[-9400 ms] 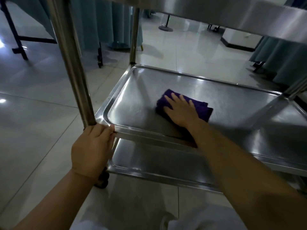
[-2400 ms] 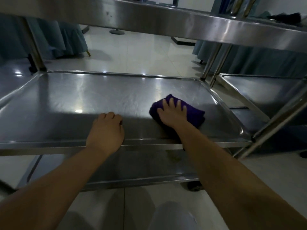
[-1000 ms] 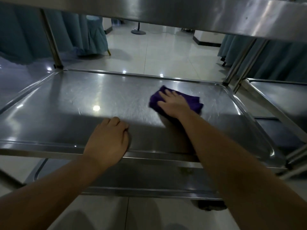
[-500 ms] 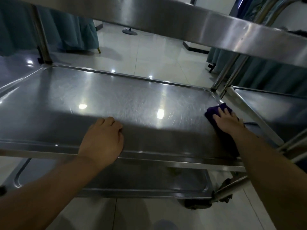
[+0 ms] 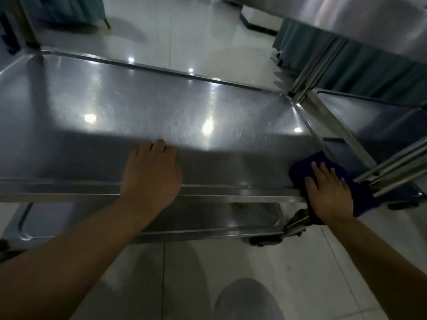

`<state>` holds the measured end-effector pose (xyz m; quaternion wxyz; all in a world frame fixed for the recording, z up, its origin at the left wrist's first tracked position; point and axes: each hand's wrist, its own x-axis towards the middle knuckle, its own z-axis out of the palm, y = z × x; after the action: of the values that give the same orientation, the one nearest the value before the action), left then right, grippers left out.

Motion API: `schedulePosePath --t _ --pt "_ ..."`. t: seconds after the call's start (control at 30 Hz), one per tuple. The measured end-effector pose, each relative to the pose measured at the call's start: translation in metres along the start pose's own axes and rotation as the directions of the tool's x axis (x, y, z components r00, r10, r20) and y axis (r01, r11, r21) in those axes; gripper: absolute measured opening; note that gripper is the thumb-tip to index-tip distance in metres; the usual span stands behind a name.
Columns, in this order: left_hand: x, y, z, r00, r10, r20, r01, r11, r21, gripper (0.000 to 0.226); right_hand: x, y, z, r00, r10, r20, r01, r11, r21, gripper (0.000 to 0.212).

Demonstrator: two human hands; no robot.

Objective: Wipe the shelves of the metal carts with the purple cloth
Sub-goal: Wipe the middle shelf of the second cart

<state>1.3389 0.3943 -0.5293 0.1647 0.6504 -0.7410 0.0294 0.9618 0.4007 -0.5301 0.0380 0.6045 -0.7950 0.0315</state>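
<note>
Middle shelf (image 5: pixel 138 107) of the near cart: steel tray with a raised rim, surface scuffed and reflecting several ceiling lights; its front half lies in shadow.

Right hand (image 5: pixel 329 195): flat, fingers straight and slightly spread, pressing down on the cloth (image 5: pixel 307 166). Nothing is curled or pinched.

Cloth: purple, folded, at the front right corner of the middle shelf. It overlaps the front rim, and part of it hangs past the edge under the wrist and to the right of the hand. Its far end shows ahead of the fingertips, close to the right rim.

Left hand (image 5: pixel 151 177): laid palm-down over the front rim near the middle of the shelf, fingers extended onto the tray surface, holding nothing. It is well apart from the cloth.

Lower shelf (image 5: pixel 208 218): visible beneath the front rim, dark, with the same raised edge. A caster (image 5: pixel 265 240) sits under its right corner.

Top shelf (image 5: pixel 369 17): only its underside edge shows, upper right.

Second cart (image 5: pixel 369 116): stands just beside the first on the right, its posts close against the first cart's right posts.

Floor (image 5: pixel 208 31): pale glossy tile. Teal drapes (image 5: pixel 374 65) hang behind the second cart and at upper left.
</note>
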Motion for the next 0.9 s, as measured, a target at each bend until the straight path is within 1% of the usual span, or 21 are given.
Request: schedulePosePath --t 0.07,0.13,0.23,0.27,0.33,0.4,0.47,0.5,0.57,0.63,0.7,0.77,0.8,0.83,0.87,0.9 --pt "0.001 0.002 -0.002 1.000 -0.015 0.025 0.015 1.000 -0.010 0.025 -0.021 -0.018 -0.004 0.997 -0.009 -0.082 0.016 0.996 0.086 0.065" --pt "0.002 0.002 -0.003 0.999 -0.014 0.030 0.014 1.000 -0.010 0.023 -0.037 -0.031 -0.005 0.992 -0.029 -0.127 0.043 0.993 0.109 0.066" --pt "0.000 0.003 -0.006 0.999 0.033 -0.004 -0.033 0.999 -0.005 0.026 -0.057 -0.052 -0.002 0.991 -0.085 -0.100 0.098 0.985 0.139 0.060" --pt "-0.001 0.004 -0.007 1.000 0.022 0.004 -0.022 1.000 -0.003 0.028 -0.063 -0.062 0.000 0.987 -0.131 -0.090 0.142 0.982 0.127 0.058" --pt "0.001 0.009 -0.015 0.994 -0.020 0.107 0.020 1.000 0.004 0.026 -0.073 -0.086 -0.002 0.969 -0.240 -0.056 0.244 0.965 0.095 0.056" --pt "0.007 0.014 -0.025 0.969 -0.057 0.239 0.048 0.998 0.041 0.030 -0.079 -0.114 -0.010 0.930 -0.367 -0.019 0.368 0.928 0.064 0.055" --pt "0.006 0.016 -0.039 0.942 -0.051 0.333 0.026 0.997 0.079 0.040 -0.085 -0.140 -0.022 0.878 -0.470 0.087 0.471 0.882 0.016 0.055" --pt "0.003 0.015 -0.047 0.938 -0.045 0.343 0.019 0.997 0.078 0.044 -0.085 -0.152 -0.033 0.851 -0.507 0.136 0.514 0.858 -0.017 0.060" --pt "-0.010 0.012 -0.072 0.944 -0.073 0.321 0.057 0.997 0.059 0.049 -0.088 -0.174 -0.060 0.816 -0.540 0.206 0.557 0.830 -0.034 0.066" --pt "-0.038 0.006 -0.103 0.917 -0.118 0.381 0.110 0.993 0.043 0.052 -0.097 -0.192 -0.090 0.768 -0.571 0.291 0.589 0.807 0.029 0.061" --pt "-0.072 -0.003 -0.141 0.875 -0.160 0.457 0.149 0.987 0.060 0.048 -0.116 -0.204 -0.119 0.718 -0.602 0.350 0.614 0.784 0.091 0.051" --pt "-0.101 -0.015 -0.181 0.822 -0.182 0.539 0.167 0.983 0.078 0.047 -0.142 -0.213 -0.148 0.665 -0.670 0.330 0.654 0.736 0.177 0.045" --pt "-0.115 -0.022 -0.202 0.786 -0.195 0.587 0.186 0.980 0.076 0.047 -0.155 -0.220 -0.167 0.624 -0.702 0.344 0.666 0.708 0.236 0.044" --pt "-0.130 -0.030 -0.221 0.778 -0.188 0.600 0.194 0.979 0.055 0.046 -0.169 -0.228 -0.185 0.589 -0.722 0.364 0.655 0.690 0.308 0.038" --pt "-0.144 -0.037 -0.241 0.818 -0.153 0.555 0.174 0.985 0.016 0.047 -0.183 -0.237 -0.207 0.569 -0.727 0.385 0.638 0.685 0.352 0.030" --pt "-0.157 -0.044 -0.264 0.832 -0.128 0.541 0.162 0.987 -0.015 0.047 -0.196 -0.247 -0.232 0.542 -0.730 0.418 0.633 0.681 0.369 0.023"
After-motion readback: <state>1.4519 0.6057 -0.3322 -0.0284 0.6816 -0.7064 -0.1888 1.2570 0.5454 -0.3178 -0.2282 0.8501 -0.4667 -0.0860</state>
